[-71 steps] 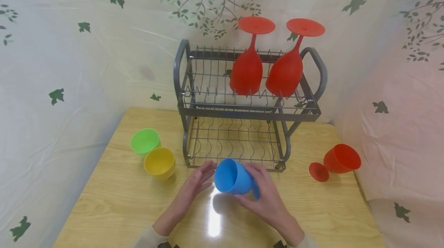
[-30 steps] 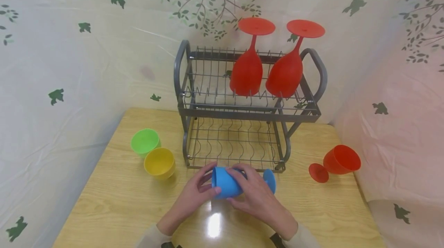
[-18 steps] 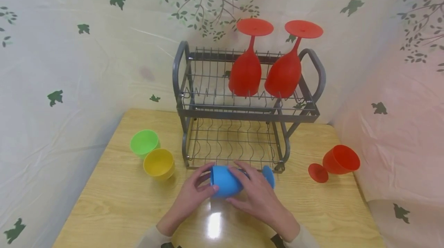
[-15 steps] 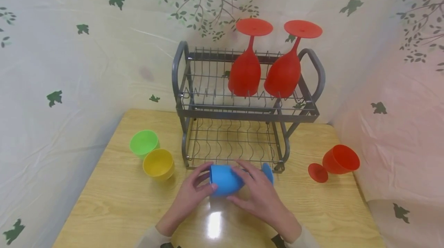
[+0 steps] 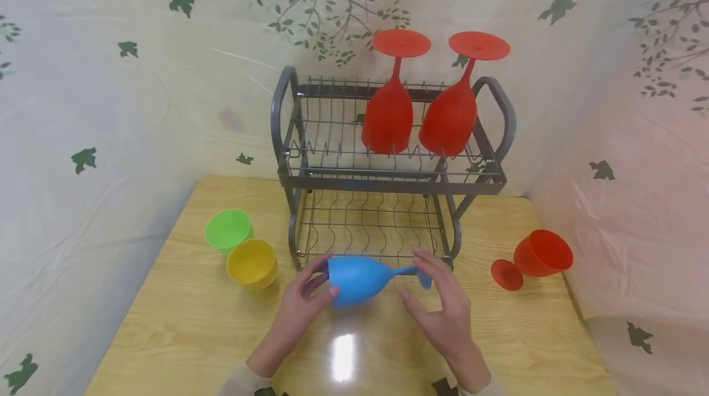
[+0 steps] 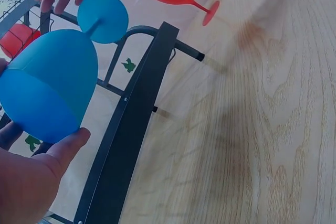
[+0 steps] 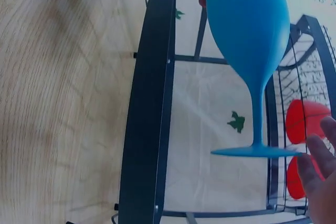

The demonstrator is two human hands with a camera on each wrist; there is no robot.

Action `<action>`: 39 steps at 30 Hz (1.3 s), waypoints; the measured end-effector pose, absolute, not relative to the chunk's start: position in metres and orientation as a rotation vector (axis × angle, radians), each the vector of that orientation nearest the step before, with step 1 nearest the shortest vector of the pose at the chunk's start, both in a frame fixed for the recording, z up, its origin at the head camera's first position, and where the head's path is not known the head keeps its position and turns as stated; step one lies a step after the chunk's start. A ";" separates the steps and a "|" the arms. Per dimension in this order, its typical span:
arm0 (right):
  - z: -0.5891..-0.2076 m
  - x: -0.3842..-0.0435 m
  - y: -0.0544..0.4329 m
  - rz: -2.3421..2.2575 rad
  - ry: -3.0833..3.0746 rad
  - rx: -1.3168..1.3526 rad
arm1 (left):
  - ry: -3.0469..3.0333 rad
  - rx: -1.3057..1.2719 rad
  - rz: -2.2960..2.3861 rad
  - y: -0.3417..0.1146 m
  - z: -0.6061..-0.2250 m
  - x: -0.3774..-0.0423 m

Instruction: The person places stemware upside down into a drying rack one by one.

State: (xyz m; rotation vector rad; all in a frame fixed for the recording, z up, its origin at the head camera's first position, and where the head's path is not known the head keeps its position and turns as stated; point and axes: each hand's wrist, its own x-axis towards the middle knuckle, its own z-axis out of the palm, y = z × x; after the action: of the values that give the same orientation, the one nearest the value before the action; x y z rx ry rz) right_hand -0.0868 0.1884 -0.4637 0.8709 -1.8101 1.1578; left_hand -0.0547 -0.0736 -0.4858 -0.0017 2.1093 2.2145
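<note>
LEFT HAND: gripping bowl of blue goblet | BLUE GOBLET: lying horizontal in hand, lower centre of frame, mouth facing left | RIGHT HAND: hovering by goblet foot, fingers and thumb standing apart, contact not being discernible | RACK: standing behind, bearing two inverted red goblets, upper centre

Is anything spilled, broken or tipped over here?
Nothing really stands out, and I see no spill or break. The blue goblet is sideways, but the left hand is holding it. The red goblet on the table seems tipped from above, but the left wrist view shows it standing upright.
</note>
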 end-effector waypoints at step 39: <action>-0.491 -0.065 0.199 2.133 -1.995 0.097 | 2.080 0.010 2.348 -0.070 -0.479 -0.055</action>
State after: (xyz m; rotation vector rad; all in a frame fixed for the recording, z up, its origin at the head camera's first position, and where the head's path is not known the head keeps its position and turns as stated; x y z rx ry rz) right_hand -0.0652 0.1993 -0.4909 0.0969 -1.9949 2.1331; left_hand -0.0550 -0.0701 -0.4791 0.0103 2.0805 2.3480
